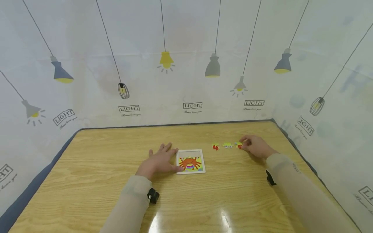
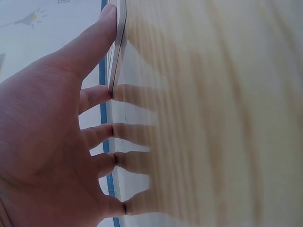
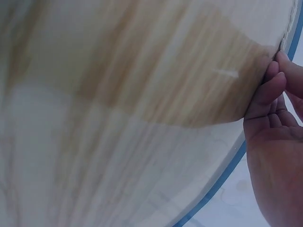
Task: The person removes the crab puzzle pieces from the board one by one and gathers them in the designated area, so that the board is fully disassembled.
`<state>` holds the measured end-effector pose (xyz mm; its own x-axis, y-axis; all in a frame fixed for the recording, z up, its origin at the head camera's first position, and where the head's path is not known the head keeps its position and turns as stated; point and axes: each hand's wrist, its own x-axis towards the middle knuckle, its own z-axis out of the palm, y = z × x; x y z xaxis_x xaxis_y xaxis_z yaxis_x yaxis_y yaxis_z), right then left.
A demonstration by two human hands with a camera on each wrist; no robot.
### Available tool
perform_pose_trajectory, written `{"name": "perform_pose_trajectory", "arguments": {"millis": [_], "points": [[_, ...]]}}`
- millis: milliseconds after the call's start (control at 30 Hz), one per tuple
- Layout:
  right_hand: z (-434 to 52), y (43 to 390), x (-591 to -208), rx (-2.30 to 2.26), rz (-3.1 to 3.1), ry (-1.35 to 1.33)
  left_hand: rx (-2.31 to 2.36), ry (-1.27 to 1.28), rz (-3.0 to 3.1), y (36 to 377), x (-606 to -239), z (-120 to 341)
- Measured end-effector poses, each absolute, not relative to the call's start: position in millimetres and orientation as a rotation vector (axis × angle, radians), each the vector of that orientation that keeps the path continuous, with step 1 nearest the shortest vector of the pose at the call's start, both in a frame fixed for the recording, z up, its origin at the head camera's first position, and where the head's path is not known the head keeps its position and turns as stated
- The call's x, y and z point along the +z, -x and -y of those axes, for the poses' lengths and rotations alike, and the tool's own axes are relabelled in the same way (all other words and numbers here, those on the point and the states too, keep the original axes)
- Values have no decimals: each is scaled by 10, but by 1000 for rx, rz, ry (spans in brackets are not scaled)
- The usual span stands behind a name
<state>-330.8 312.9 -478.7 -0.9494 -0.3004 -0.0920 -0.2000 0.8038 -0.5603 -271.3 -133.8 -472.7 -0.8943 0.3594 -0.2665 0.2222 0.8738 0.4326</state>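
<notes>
A square jigsaw tray [image 1: 190, 172] with a white rim lies flat on the table, showing a red crab on yellow with a bare grey strip along its far side. My left hand [image 1: 161, 160] is spread at its left side, thumb on the near-left corner and index finger at the far-left one; the other fingertips touch the table in the left wrist view. To the right lie a puzzle piece with a red claw [image 1: 215, 147] and one with eyes [image 1: 228, 146]. My right hand [image 1: 256, 146] pinches the rightmost claw piece [image 1: 238, 145], partly hidden by the fingertips.
The wooden table [image 1: 107, 149] ends at a dark blue border [image 1: 175, 125] along the back and sides. Behind it hangs a pale cloth [image 1: 192, 87] printed with lamps. A small black device [image 1: 152, 195] is strapped at the left wrist, another [image 1: 270, 178] at the right.
</notes>
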Motion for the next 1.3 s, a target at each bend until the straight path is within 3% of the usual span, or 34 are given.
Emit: {"name": "perform_pose_trajectory", "arguments": {"millis": [900,1100,1300], "points": [[-3120,3322,-4799,-903,-2783,272,564,-432,-2699,2639,-4605,1312],[-3042,3293,-4702,-1052,-2735,142,531,-424,-2713,2651,-4616,1309],[-2735,3143,-4482,-1525,-2593,-72,537,-428,-2703,2635,-4609,1285]]}}
